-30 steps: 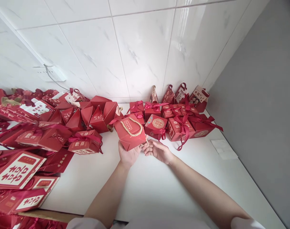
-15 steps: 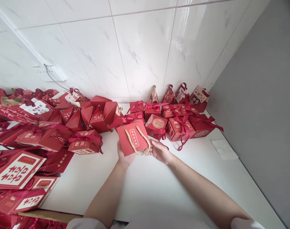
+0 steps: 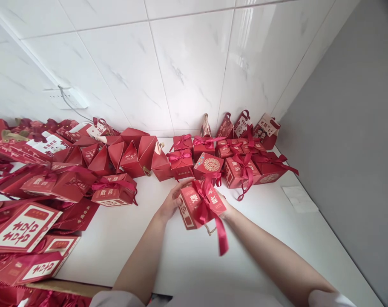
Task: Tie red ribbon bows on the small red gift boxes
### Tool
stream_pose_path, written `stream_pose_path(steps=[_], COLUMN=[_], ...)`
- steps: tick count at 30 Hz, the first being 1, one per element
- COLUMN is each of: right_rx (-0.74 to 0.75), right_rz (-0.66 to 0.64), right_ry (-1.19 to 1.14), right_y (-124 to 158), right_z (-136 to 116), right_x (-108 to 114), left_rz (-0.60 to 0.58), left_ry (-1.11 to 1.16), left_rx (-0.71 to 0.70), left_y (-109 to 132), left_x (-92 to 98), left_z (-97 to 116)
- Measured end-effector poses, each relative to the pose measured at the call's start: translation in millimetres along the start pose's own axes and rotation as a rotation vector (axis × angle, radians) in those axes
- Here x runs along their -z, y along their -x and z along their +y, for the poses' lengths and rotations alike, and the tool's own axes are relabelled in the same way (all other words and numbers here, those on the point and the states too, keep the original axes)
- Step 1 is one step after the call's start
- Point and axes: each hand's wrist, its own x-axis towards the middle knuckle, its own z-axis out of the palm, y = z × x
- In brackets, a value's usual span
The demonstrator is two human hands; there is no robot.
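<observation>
A red gift box (image 3: 190, 217) with a dark pink ribbon bow on top is held between both hands, above the white table (image 3: 130, 251). My left hand (image 3: 171, 205) grips its left side, with the thumb near the lettered face. On the other side my right hand (image 3: 228, 209) supports the box, its fingers mostly hidden behind it. One ribbon tail hangs down at the front, and a bit of gold cord shows underneath. Just beyond the hands stand other ribboned boxes, among them one with a round gold emblem (image 3: 211, 165).
Several red boxes and bags crowd the left side, with a lone ribboned box (image 3: 114, 190) nearer the middle. Small card-like bags (image 3: 266, 128) lean by the tiled wall. A white slip of paper (image 3: 299, 198) lies at right, near the grey panel (image 3: 343, 149). A socket (image 3: 66, 99) is on the wall.
The box has been turned so that its bowed top faces me instead of the side with the gold rope handle. Both hands and the box have come lower and slightly right.
</observation>
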Motion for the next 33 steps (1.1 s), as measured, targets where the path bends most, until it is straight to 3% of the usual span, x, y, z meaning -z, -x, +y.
stream_pose_path(steps=[2,6,8,14,22,25,28,33], right_rx=[0.018,0.074,0.114,0.184,0.135,0.15,0.161,0.146], right_rz=[-0.014,0.024,0.063,0.141,0.185,0.193,0.179,0.165], right_ry=[-0.039,-0.053,-0.02,0.116,0.04,0.012,-0.011,-0.031], right_y=[-1.6,-5.7,-6.9,-1.2,0.1,-0.8,-0.7,-1.3], right_z=[0.2,3.4,4.9,1.4,2.0,4.3,4.5,4.3], right_x=[4.2,8.2,6.5,0.2,5.3,6.0,5.9,7.8], left_rz=[0.112,0.485,0.59,0.76,0.921,0.945,0.903,0.449], left_ry=[0.02,-0.03,-0.08,-0.153,-0.394,-0.528,-0.704,-1.241], left_rx=[0.004,0.01,-0.017,-0.043,-0.047,-0.076,-0.07,0.086], left_y=[-5.5,-14.0,-14.3,-8.8,3.6,16.0,29.5,40.3], left_x=[5.4,21.5,29.6,46.0,67.7,55.2,19.9,-51.8], left_z=[-2.6,-6.1,-4.6,6.3,35.8,51.0,60.4,59.3])
